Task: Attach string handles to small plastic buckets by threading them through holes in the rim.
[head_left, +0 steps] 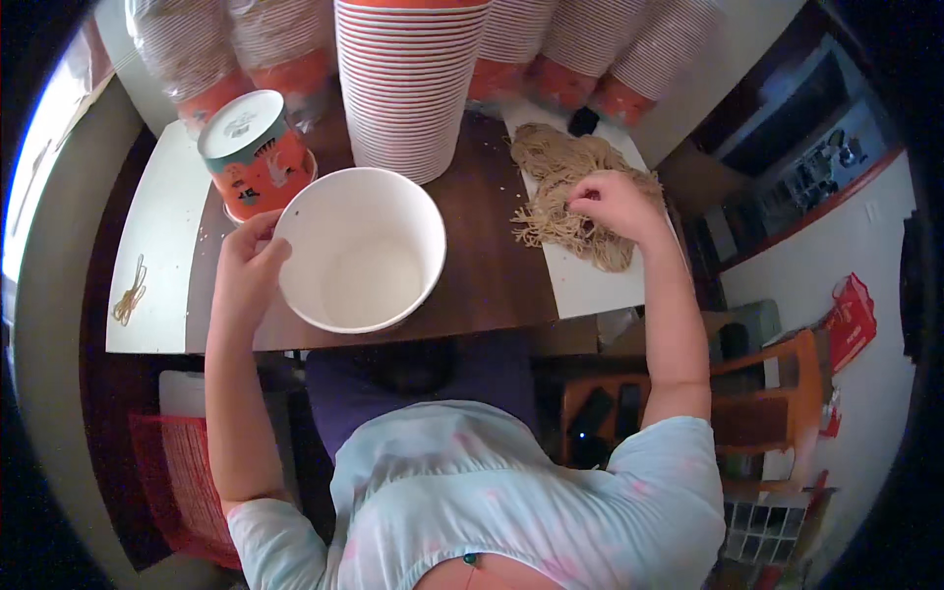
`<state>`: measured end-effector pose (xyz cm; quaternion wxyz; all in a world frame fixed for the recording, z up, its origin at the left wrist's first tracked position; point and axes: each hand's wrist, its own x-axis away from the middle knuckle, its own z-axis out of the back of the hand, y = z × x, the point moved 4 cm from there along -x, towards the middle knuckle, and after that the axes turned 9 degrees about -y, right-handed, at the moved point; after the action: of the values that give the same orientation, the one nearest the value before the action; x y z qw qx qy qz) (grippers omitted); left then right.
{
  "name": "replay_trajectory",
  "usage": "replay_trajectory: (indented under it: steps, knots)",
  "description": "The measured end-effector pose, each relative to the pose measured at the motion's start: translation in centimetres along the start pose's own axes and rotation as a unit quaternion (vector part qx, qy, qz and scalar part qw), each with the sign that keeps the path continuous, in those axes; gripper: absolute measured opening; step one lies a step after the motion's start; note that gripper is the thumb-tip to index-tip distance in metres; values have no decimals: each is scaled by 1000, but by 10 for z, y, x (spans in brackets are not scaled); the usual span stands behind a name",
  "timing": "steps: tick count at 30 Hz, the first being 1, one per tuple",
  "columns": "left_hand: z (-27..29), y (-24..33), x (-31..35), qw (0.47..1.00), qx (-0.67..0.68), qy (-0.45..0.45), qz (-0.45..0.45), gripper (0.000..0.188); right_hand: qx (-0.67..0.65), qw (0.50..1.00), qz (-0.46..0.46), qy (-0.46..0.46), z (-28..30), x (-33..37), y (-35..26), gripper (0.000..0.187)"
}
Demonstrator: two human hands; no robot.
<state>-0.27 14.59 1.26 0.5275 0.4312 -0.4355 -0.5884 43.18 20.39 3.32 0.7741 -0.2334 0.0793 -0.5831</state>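
A white paper bucket (362,251) is tilted toward me near the table's front edge, its inside bare. My left hand (251,264) grips it by the left rim, thumb toward the opening. To the right, my right hand (618,206) is over a heap of beige cords (565,162), thumb and fingers pinched together. Whether a cord is between those fingertips I cannot make out. Behind the bucket to the left, an orange and teal printed paper bucket (261,177) stands upside down, with another rim showing beneath it.
A tall stack of nested paper buckets (413,88) rises at the back middle. Bagged stacks (280,59) line the rear on both sides. A few loose cords (130,293) lie on the white left end of the brown table (492,265). A wooden chair (777,413) is at the right.
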Motion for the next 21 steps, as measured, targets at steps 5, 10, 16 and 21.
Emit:
replay_trajectory:
  steps: [5,10,16,21]
  knots:
    - [4,15,31,990,-68,107,-53,37,129,991,36,5,-3,-5,-1,16]
    - [-22,52,100,899,-235,211,-305,28,168,983,74,-5,-14,-14,-1,16]
    - [-46,58,131,902,-201,81,-373,20,269,959,88,-25,-25,-40,9,14]
    - [-39,49,140,930,-178,58,-317,16,85,988,116,52,8,-39,4,20]
